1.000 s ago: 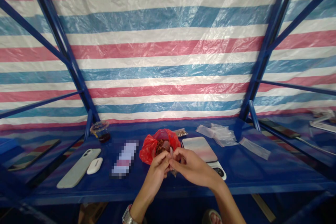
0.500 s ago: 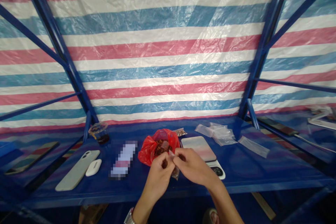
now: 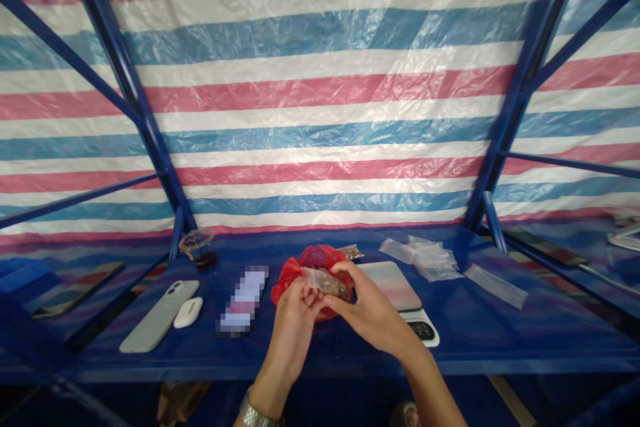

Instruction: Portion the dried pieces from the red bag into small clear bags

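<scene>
Change since 0.5 s ago: both hands have lifted the small clear bag (image 3: 327,282) from near the bench edge. It has turned from hanging upright to lying sideways over the mouth of the red bag (image 3: 290,275).

Landmark for all positions: red bag.

- Striped tarp (image 3: 320,80): 1, fills the background behind it.
- Blue bench (image 3: 500,328): 1, carries the red bag at mid-front.
- Phones: 3. One in a pale case (image 3: 159,315) well to the left, one dark phone (image 3: 77,288) farther left on the next shelf, one dark phone (image 3: 547,247) far right.
- Scale (image 3: 395,283): 1, just right of the red bag, platform bare.
- Empty clear bags (image 3: 425,257): a loose pile to the right rear, number in it not countable from this view. A single flat one (image 3: 497,285) lies farther right.
- Plastic cup (image 3: 199,248): 1, left rear.
- White earbud case (image 3: 189,312): 1, left, beside the pale phone.
- Filled packet (image 3: 351,253): 1, just behind the red bag.

Hands: left hand (image 3: 293,310) pinches the left end of the small clear bag. The right hand (image 3: 367,310) pinches its right end between thumb and fingers. The bag is stretched between them and has brownish contents inside.

Progress (judgement): one packet is finished and set down and a second is loaded and in hand. The empty bags and the red bag's contents are left.
</scene>
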Available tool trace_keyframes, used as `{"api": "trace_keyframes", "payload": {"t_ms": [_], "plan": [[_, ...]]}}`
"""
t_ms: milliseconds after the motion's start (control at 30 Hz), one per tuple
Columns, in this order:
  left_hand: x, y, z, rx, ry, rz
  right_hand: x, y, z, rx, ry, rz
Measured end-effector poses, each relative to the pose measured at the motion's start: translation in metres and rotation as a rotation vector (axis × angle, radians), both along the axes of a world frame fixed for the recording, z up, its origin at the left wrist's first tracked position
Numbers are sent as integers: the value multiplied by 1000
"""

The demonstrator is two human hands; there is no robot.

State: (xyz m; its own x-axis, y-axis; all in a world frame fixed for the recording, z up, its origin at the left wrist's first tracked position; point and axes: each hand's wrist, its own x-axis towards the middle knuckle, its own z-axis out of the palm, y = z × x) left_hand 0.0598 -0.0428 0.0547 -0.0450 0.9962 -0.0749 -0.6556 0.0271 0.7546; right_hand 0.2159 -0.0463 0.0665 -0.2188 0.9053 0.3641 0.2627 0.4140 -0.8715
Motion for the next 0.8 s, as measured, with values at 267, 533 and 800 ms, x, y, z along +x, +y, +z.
{"api": "trace_keyframes", "payload": {"t_ms": [267, 533, 800], "plan": [[-5, 7, -12, -53, 34, 61, -3, 20, -21, -30, -78, -164], [16, 3, -29, -144, 168, -25, -19, 20, -20, -68, -211, -240], [13, 1, -30, -135, 93, -7, -29, 23, -24, -36, -196, -191]]}}
